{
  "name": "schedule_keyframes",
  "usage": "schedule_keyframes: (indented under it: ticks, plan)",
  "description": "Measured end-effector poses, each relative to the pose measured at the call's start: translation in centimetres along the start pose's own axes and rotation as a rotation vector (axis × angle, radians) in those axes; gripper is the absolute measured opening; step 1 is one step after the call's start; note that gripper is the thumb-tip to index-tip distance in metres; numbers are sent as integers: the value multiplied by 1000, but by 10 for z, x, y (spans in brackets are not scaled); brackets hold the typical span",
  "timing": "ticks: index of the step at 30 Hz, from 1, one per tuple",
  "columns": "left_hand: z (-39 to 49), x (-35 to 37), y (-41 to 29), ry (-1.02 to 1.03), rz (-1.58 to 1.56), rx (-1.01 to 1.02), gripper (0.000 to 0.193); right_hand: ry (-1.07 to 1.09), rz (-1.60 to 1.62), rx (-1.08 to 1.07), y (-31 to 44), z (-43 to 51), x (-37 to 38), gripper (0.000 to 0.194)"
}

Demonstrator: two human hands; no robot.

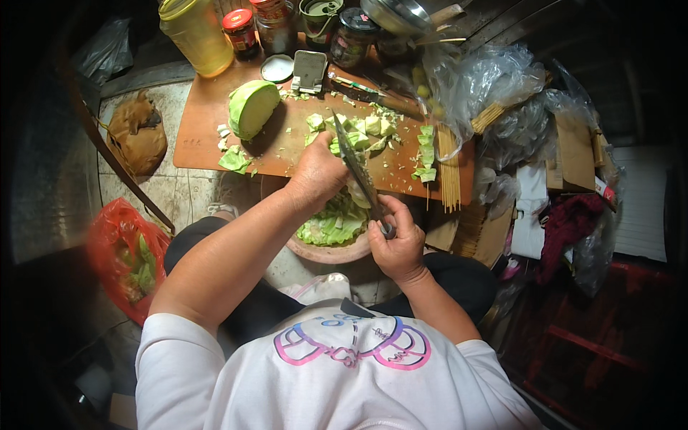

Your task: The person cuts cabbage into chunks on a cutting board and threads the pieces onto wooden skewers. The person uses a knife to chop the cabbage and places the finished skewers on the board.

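Observation:
My right hand (399, 239) grips the dark handle of a kitchen knife (352, 156). The blade slants up and left over the edge of a wooden cutting board (301, 145). Just left of the blade is my left hand (321, 166), its fingertips at the cut cabbage pieces (357, 137); the hand itself hides whether it pinches one. A large cut cabbage (253, 110) rests on the board's left side. Below the board's near edge, a round basin (322, 255) holds cabbage leaves (333, 226). To the right lie skewered cabbage pieces (426, 153) beside a bundle of bamboo skewers (449, 166).
Jars (240, 35), a yellow plastic container (199, 40) and a metal bowl (400, 16) line the board's far side. Clear plastic bags (500, 80) crowd the right. A dog (137, 134) lies on the tiled floor at left, near a red plastic bag (121, 252) of vegetables.

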State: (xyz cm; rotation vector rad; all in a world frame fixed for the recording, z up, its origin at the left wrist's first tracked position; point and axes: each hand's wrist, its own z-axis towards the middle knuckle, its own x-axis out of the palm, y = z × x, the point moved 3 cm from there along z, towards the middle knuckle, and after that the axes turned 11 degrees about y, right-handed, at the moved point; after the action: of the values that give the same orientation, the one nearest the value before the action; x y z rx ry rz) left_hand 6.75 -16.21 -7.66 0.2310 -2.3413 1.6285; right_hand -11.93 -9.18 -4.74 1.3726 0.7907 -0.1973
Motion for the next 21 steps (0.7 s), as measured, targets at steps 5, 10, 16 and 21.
schedule_keyframes:
  ticks: [5, 10, 16, 21]
  plan:
    - [-3, 12, 2, 20, -187, -43, 55, -4, -31, 20, -4, -2, 2, 49]
    - [-1, 13, 8, 44, -125, -70, 54, 46, -119, 16, -7, -4, 0, 44]
    - [-3, 14, 5, -11, -184, -56, 51, 53, -165, 14, -13, -10, 3, 43]
    - [-7, 6, -19, -57, 133, -103, 61, 141, -106, 267, -39, -38, 9, 40]
